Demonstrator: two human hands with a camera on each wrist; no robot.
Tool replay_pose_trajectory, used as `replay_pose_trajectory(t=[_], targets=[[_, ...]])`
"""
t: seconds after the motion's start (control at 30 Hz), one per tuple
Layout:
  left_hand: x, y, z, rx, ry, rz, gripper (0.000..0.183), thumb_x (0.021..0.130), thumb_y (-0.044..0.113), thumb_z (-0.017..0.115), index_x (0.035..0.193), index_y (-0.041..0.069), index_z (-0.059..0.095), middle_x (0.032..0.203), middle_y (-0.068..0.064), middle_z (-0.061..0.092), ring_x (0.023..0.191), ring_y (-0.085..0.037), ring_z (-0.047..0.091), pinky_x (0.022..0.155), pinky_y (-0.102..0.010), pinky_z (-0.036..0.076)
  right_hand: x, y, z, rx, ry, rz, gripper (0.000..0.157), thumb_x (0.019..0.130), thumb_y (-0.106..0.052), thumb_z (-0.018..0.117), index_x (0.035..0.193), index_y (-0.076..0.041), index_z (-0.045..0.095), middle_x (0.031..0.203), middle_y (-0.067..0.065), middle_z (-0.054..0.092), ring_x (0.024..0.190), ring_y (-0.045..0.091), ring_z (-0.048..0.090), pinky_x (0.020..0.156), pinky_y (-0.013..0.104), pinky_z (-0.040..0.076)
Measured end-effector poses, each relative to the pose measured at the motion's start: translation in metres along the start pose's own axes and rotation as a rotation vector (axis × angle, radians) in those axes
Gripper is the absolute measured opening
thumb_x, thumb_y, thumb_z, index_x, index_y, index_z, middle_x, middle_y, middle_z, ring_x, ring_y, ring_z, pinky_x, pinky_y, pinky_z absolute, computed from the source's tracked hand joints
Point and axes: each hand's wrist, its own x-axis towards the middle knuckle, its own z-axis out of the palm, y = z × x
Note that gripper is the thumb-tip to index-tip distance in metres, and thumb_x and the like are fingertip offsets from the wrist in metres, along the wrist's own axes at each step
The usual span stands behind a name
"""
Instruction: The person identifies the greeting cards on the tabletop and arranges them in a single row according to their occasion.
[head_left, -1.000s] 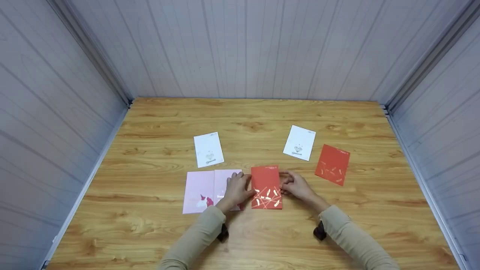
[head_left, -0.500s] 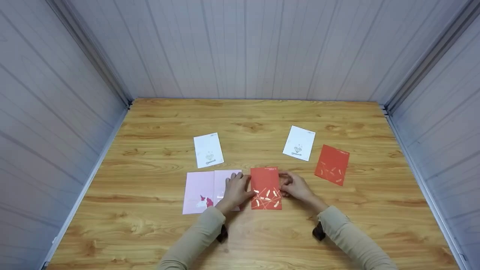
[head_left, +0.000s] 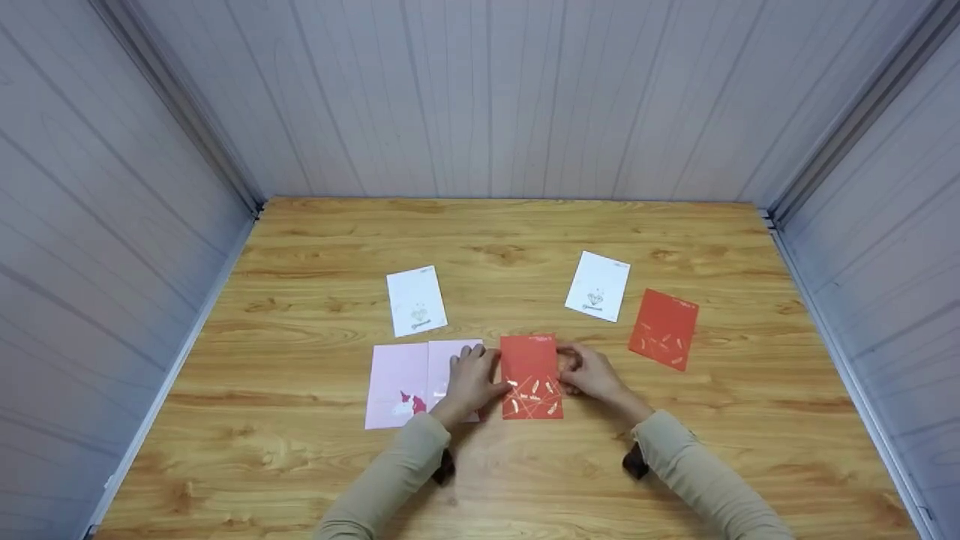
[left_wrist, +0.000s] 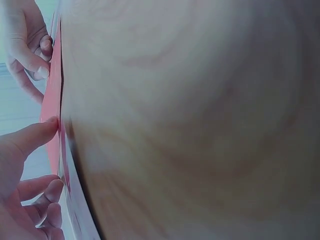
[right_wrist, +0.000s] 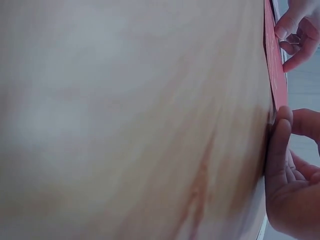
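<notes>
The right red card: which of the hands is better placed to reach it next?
Probably the right hand: it is nearer to the right red card, while the left hand is beyond the middle red card.

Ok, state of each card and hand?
Middle red card: print up
Left hand: touching middle red card
Right hand: touching middle red card
Right red card: flat, askew
Left pink card: flat
Right pink card: flat, partly covered
Left white card: flat, askew
Right white card: flat, askew
</notes>
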Motion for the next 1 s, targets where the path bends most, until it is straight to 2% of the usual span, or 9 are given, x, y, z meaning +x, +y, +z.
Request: replay_pose_trajectory(t=[0.37, 0.6, 0.83, 1.0], targets=[[-0.0007, -0.0004, -0.0012, 0.009, -0.002, 0.005, 0.056, 0.067, 0.044, 0.072, 0.109, 0.01, 0.057, 0.091, -0.003, 0.047, 0.081, -0.02, 0.037, 0.069, -0.036, 0.028, 0.0, -0.0031, 0.0025, -0.041, 0.029, 0.007, 0.051, 0.073, 0.01, 0.058, 0.121, 0.005, 0.046, 0.06, 0.008, 0.054, 0.047, 0.019, 0.053, 0.042, 0.028, 0.043], [-0.0021, -0.0001, -0.0014, 0.041, 0.028, 0.028, 0.056, 0.066, 0.044, 0.072, 0.107, 0.01, 0.058, 0.091, -0.004, 0.049, 0.082, -0.022, 0.04, 0.068, -0.036, 0.029, 0.0006, -0.004, 0.0027, -0.105, 0.044, 0.006, 0.052, 0.073, 0.007, 0.06, 0.123, 0.001, 0.046, 0.058, 0.005, 0.054, 0.046, 0.018, 0.052, 0.042, 0.026, 0.041], [-0.0023, 0.0, -0.0012, 0.025, 0.017, 0.02, 0.056, 0.066, 0.044, 0.072, 0.108, 0.009, 0.057, 0.09, -0.004, 0.048, 0.081, -0.021, 0.039, 0.068, -0.036, 0.029, -0.0002, -0.0059, 0.0023, -0.083, 0.043, 0.022, 0.049, 0.072, 0.009, 0.06, 0.12, 0.003, 0.048, 0.059, 0.006, 0.053, 0.047, 0.019, 0.053, 0.042, 0.027, 0.041], [-0.001, 0.0001, -0.0025, -0.023, 0.018, -0.008, 0.062, 0.067, 0.043, 0.072, 0.114, 0.007, 0.052, 0.099, -0.006, 0.05, 0.088, -0.023, 0.041, 0.071, -0.037, 0.03, -0.0005, -0.004, 0.0015, -0.063, 0.035, 0.018, 0.05, 0.073, 0.007, 0.061, 0.121, 0.004, 0.047, 0.061, 0.006, 0.054, 0.048, 0.018, 0.054, 0.043, 0.027, 0.043]])
